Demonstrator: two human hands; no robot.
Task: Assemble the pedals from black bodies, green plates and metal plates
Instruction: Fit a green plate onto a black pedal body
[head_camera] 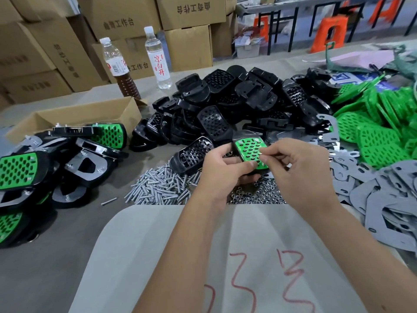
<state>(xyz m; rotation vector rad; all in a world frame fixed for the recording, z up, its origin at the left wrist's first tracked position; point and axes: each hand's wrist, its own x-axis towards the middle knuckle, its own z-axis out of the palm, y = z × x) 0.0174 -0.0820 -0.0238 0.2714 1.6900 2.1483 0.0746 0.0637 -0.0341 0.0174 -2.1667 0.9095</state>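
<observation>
- Above the desk [67, 256]: left hand [222, 170], grip closed around black body [241, 141] with green plate [249, 150].
- Right hand [300, 168]: grip pinching small screw [261, 154] at plate.

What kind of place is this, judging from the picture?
Probably a small factory or workshop assembly bench: loose piles of black pedal bodies, green plates and screws cover the table, and stacked cardboard boxes stand behind it.
</observation>
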